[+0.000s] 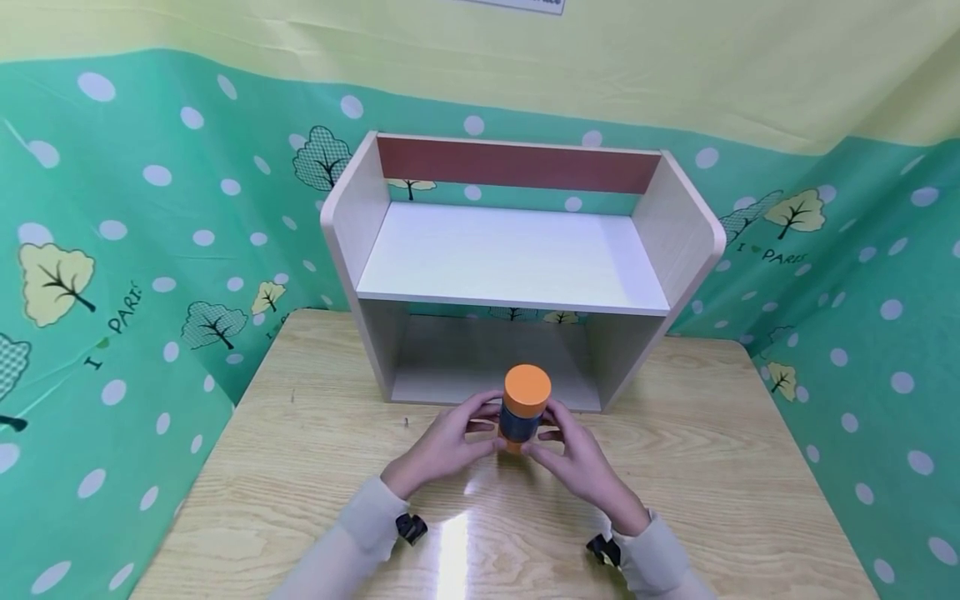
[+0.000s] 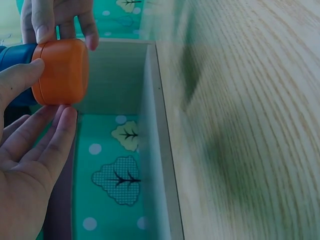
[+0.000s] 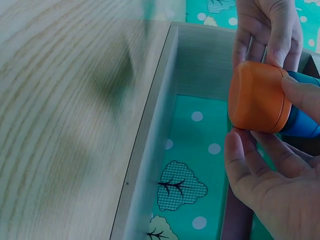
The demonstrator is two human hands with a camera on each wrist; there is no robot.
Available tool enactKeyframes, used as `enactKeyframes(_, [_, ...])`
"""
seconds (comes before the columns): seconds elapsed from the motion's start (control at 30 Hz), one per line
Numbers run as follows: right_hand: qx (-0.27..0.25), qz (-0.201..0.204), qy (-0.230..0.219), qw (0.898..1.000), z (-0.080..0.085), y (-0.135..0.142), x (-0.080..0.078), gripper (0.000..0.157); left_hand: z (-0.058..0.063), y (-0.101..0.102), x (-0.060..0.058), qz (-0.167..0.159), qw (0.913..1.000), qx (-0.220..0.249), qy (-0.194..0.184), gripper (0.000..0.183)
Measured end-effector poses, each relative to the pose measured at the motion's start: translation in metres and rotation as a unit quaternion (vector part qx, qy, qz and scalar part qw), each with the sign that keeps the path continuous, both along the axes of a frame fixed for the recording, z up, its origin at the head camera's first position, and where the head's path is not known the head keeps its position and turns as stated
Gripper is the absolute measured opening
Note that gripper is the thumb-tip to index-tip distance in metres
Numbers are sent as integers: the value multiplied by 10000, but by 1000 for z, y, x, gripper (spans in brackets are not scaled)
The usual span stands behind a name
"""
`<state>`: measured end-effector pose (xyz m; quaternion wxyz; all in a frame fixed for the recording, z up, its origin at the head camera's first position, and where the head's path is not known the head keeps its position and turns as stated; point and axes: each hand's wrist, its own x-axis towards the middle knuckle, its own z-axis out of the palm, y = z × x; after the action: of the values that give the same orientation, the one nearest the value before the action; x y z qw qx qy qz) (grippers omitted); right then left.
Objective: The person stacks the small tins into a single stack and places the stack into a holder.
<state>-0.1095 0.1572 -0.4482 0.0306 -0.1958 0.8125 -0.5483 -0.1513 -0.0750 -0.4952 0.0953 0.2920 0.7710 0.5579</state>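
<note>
Between both hands a dark blue bottle (image 1: 518,425) with an orange lid (image 1: 527,387) and an orange base (image 2: 62,72) is held upright in front of the shelf unit. My left hand (image 1: 447,446) holds its left side, thumb near the base and fingers behind. From the other side my right hand (image 1: 579,457) holds it likewise, its thumb (image 3: 303,95) on the lower body by the base. In both wrist views a gap shows between the orange base and the tabletop.
A two-level shelf unit (image 1: 517,254) stands on the wooden table (image 1: 300,467), just beyond the hands, its lower compartment facing them. Green and yellow patterned cloth (image 1: 150,208) hangs behind and at both sides. Dark straps (image 1: 411,527) show at the sleeve cuffs.
</note>
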Motion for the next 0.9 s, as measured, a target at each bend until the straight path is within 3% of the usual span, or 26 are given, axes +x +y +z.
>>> enactKeyframes(0.63, [50, -12, 279, 9996, 9, 0, -4, 68, 18, -2, -1, 80, 9994, 275, -189, 68])
enactKeyframes(0.9, [-29, 78, 337, 9994, 20, 0, -4, 68, 26, -5, -2, 138, 9997, 152, -103, 69])
